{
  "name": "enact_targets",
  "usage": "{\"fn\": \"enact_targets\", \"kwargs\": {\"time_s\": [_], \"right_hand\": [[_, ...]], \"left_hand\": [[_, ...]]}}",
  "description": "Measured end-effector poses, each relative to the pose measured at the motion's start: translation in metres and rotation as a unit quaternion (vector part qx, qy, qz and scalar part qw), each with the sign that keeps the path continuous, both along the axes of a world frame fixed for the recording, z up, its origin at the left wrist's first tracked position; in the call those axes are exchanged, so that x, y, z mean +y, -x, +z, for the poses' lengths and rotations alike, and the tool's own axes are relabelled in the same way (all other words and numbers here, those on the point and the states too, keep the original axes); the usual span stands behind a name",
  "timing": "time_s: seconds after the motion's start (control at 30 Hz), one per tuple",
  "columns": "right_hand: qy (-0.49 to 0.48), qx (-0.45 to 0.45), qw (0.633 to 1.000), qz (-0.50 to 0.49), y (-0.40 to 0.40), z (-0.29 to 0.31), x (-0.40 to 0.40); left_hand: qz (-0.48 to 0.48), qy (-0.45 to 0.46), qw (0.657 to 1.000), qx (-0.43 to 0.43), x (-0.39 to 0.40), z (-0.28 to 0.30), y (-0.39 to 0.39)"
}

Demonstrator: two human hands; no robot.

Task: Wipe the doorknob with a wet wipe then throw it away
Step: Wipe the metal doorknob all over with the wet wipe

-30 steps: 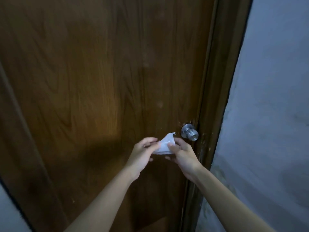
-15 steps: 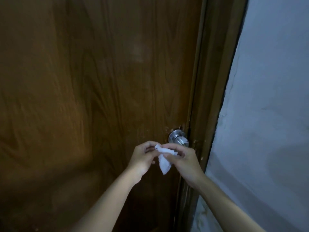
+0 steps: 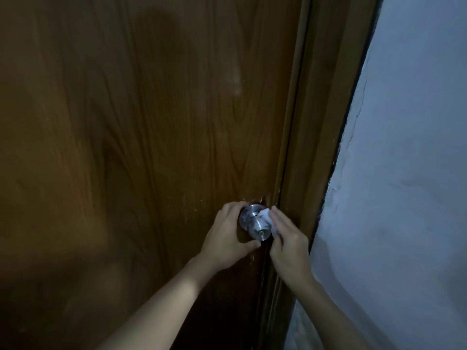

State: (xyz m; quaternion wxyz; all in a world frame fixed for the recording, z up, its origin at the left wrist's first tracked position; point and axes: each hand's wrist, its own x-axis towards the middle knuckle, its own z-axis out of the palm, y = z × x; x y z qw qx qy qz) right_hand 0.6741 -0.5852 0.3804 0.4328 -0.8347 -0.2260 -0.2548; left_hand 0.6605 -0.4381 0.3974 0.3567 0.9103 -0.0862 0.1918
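Head camera, looking down at the door: both arms are reaching up and forward from the bottom of the picture, and both hands are meeting at the doorknob (image 3: 254, 225). The left hand (image 3: 227, 238) is cupping the knob's left side, fingers curling over the top by the round plate and thumb tucking in underneath, wrapped around the metal. The right hand (image 3: 286, 239) is pressing in from the right, fingers laid flat and close together, pointing up and away, pinning the wet wipe (image 3: 267, 218) against the knob's right flank. The wipe is showing only as a small white bunch between those fingers and the steel. The knob's axis is running straight out from the wooden door (image 3: 151, 135), its keyed face pointing back toward the camera and slightly down. Just right of the right hand the door frame (image 3: 321, 122) is running upward, with the pale wall (image 3: 404, 173) beyond.
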Motion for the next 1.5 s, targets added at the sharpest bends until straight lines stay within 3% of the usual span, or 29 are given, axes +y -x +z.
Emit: {"fn": "enact_targets", "kwargs": {"time_s": [0.1,0.33,0.5,0.63,0.8,0.97,1.07,1.2,1.33,1.43,1.5], "right_hand": [[0.037,0.013,0.999,0.029,0.003,-0.025,0.004],[-0.109,0.006,0.992,-0.066,0.004,-0.030,-0.004],[-0.024,0.017,0.999,0.033,-0.002,-0.018,0.009],[-0.068,0.021,0.997,-0.038,-0.005,-0.022,0.009],[-0.007,0.003,1.000,0.016,-0.014,-0.015,0.013],[-0.080,0.024,0.995,-0.062,-0.011,-0.020,0.016],[-0.055,0.005,0.998,-0.025,-0.013,-0.018,0.016],[-0.068,0.049,0.996,-0.031,-0.018,-0.018,0.012],[-0.077,-0.008,0.997,-0.012,-0.008,-0.024,0.014],[-0.079,0.072,0.994,-0.001,-0.016,-0.029,0.007],[-0.089,0.069,0.994,-0.007,-0.013,-0.028,0.006]], "left_hand": [[0.004,-0.008,1.000,0.007,-0.006,-0.005,-0.005],[0.011,-0.028,1.000,0.009,-0.010,-0.003,-0.014],[0.007,-0.036,0.999,0.002,-0.010,-0.002,-0.015],[0.024,-0.063,0.998,0.000,-0.010,0.004,-0.019],[0.020,-0.134,0.991,0.002,-0.013,0.010,-0.021],[0.026,-0.142,0.989,0.002,-0.015,0.013,-0.021],[0.026,-0.139,0.990,0.003,-0.016,0.013,-0.021],[0.033,-0.144,0.989,0.005,-0.018,0.011,-0.020],[0.030,-0.135,0.990,-0.002,-0.018,0.010,-0.020],[0.029,-0.133,0.991,-0.003,-0.018,0.010,-0.020],[0.026,-0.132,0.991,0.002,-0.017,0.009,-0.020]]}}
